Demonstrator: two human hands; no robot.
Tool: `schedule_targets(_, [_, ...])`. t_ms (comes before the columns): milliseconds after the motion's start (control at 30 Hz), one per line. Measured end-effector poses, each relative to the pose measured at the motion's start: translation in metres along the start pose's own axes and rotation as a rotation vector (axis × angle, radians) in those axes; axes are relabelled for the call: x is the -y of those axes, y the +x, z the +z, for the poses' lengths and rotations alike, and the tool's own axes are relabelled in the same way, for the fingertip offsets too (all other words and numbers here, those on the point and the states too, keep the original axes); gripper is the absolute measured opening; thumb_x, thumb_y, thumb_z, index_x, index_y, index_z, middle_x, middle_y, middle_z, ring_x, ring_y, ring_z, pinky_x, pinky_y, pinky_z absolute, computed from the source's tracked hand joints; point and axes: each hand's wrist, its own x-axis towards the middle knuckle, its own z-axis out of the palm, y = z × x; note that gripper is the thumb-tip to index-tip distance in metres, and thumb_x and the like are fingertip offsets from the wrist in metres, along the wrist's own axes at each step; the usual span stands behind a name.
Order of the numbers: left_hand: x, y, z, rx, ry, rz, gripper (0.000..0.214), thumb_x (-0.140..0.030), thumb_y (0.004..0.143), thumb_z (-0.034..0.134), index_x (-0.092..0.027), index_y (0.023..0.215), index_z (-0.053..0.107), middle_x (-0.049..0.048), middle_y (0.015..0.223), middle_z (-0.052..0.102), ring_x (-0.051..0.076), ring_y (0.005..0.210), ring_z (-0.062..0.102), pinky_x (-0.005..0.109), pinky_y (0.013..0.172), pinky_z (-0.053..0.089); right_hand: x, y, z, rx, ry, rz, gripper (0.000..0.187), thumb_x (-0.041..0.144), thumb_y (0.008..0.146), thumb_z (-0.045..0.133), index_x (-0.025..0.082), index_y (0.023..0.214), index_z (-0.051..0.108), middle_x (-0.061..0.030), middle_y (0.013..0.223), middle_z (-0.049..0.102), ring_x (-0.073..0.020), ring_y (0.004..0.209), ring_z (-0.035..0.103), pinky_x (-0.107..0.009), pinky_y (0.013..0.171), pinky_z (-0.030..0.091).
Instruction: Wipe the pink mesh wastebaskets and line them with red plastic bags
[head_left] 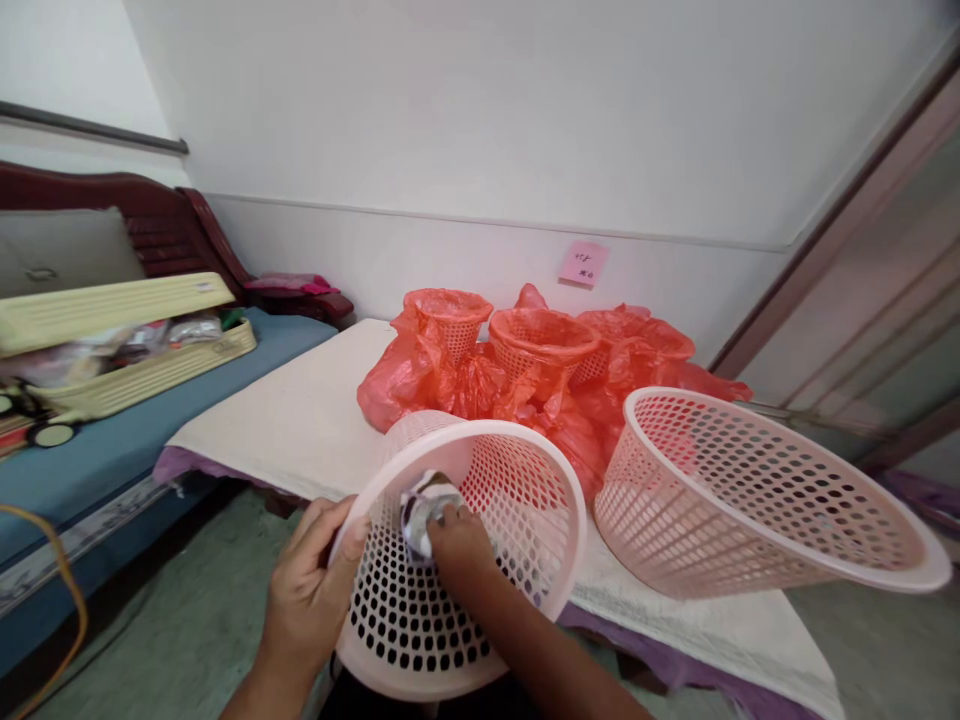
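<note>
A pale pink perforated plastic basket point(450, 435) is tilted so that its mouth faces me, near the table's front edge. My left hand point(311, 575) grips its rim on the left side, thumb inside and fingers outside. Inside the basket, my right hand point(461, 545) is closed on a crumpled white and dark cloth point(431, 505), which lies against the inner wall. Part of the cloth is hidden behind my fingers. To the right stands a second, larger-looking pink basket point(712, 530), apart from both hands.
Behind the baskets, red plastic bags point(409, 385) and red-lined baskets point(544, 340) crowd the white-covered table point(292, 420). A pink note point(583, 263) sticks to the wall. At left, an open yellow suitcase point(150, 365) lies on a blue-covered bed point(300, 335).
</note>
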Motion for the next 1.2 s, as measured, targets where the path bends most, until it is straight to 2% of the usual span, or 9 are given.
schedule_targets(167, [-0.002, 0.000, 0.003, 0.024, 0.083, 0.099, 0.027, -0.023, 0.091, 0.056, -0.028, 0.116, 0.063, -0.0034, 0.088, 0.057, 0.010, 0.079, 0.056, 0.021, 0.072, 0.044, 0.003, -0.002, -0.009, 0.022, 0.028, -0.067, 0.034, 0.017, 0.074, 0.059, 0.013, 0.107, 0.066, -0.0167, 0.108, 0.065, -0.0300, 0.099, 0.061, -0.042, 0.086, 0.049])
schedule_targets(333, [0.003, 0.012, -0.006, 0.002, 0.124, 0.098, 0.023, -0.026, 0.091, 0.056, -0.028, 0.113, 0.064, -0.0036, 0.089, 0.059, 0.010, 0.080, 0.057, 0.020, 0.072, 0.043, 0.026, -0.049, -0.027, 0.024, 0.183, -0.443, 0.025, 0.028, 0.078, 0.063, 0.019, 0.101, 0.065, -0.0066, 0.101, 0.066, -0.0196, 0.083, 0.063, -0.027, 0.072, 0.051])
schedule_targets(433, [0.007, 0.021, -0.010, -0.021, 0.097, 0.013, 0.022, -0.030, 0.091, 0.056, -0.028, 0.111, 0.066, -0.0030, 0.089, 0.059, 0.012, 0.084, 0.057, 0.021, 0.073, 0.042, 0.031, -0.074, -0.019, -0.107, 0.071, -0.580, 0.013, 0.029, 0.084, 0.064, 0.021, 0.094, 0.066, -0.0046, 0.088, 0.067, -0.0188, 0.074, 0.062, -0.027, 0.065, 0.051])
schedule_targets(567, [0.002, 0.031, -0.006, -0.035, -0.013, -0.136, 0.027, -0.038, 0.090, 0.058, -0.027, 0.112, 0.067, -0.0034, 0.081, 0.058, 0.013, 0.078, 0.057, 0.024, 0.069, 0.043, 0.034, -0.086, 0.005, -0.407, -0.120, -0.385, 0.015, 0.032, 0.083, 0.066, 0.022, 0.094, 0.066, -0.0085, 0.087, 0.068, -0.0248, 0.072, 0.062, -0.038, 0.062, 0.053])
schedule_targets(667, [-0.006, 0.039, -0.001, -0.002, -0.099, -0.199, 0.029, -0.042, 0.088, 0.060, -0.025, 0.110, 0.069, -0.0029, 0.083, 0.060, 0.013, 0.076, 0.056, 0.024, 0.068, 0.043, 0.036, -0.085, 0.016, -0.494, -0.144, -0.296, 0.030, 0.032, 0.076, 0.071, 0.019, 0.102, 0.065, -0.0124, 0.095, 0.068, -0.0285, 0.075, 0.063, -0.045, 0.066, 0.055])
schedule_targets(767, [-0.012, 0.040, 0.001, 0.025, -0.093, -0.173, 0.027, -0.042, 0.088, 0.059, -0.025, 0.107, 0.069, -0.0022, 0.085, 0.059, 0.014, 0.083, 0.056, 0.024, 0.073, 0.042, 0.040, -0.080, 0.015, -0.475, -0.123, -0.293, 0.023, 0.029, 0.075, 0.069, 0.017, 0.094, 0.065, -0.0105, 0.083, 0.067, -0.0281, 0.069, 0.062, -0.044, 0.059, 0.054])
schedule_targets(867, [-0.011, 0.029, 0.003, -0.063, 0.025, -0.131, 0.025, -0.041, 0.088, 0.059, -0.024, 0.104, 0.068, -0.0015, 0.091, 0.059, 0.014, 0.086, 0.056, 0.024, 0.076, 0.042, 0.046, -0.075, 0.003, -0.437, -0.022, -0.313, 0.021, 0.026, 0.075, 0.066, 0.017, 0.094, 0.064, -0.0102, 0.082, 0.065, -0.0281, 0.070, 0.061, -0.043, 0.058, 0.053])
schedule_targets(1067, [0.000, -0.017, 0.014, -0.160, -0.034, -0.335, 0.036, -0.048, 0.087, 0.056, -0.023, 0.112, 0.064, 0.0008, 0.100, 0.065, 0.018, 0.092, 0.060, 0.026, 0.081, 0.045, 0.064, -0.068, -0.031, -0.326, 0.551, -0.187, 0.050, 0.018, 0.066, 0.066, 0.020, 0.116, 0.059, -0.0103, 0.114, 0.061, -0.0260, 0.100, 0.057, -0.039, 0.085, 0.050])
schedule_targets(1200, [0.002, -0.015, 0.003, -0.105, 0.089, -0.185, 0.029, -0.042, 0.091, 0.051, -0.024, 0.109, 0.066, -0.0007, 0.089, 0.058, 0.016, 0.083, 0.056, 0.026, 0.076, 0.045, 0.063, -0.060, -0.027, -0.161, 0.567, -0.230, 0.038, 0.016, 0.073, 0.063, 0.020, 0.111, 0.062, -0.0079, 0.113, 0.061, -0.0209, 0.102, 0.057, -0.030, 0.087, 0.047])
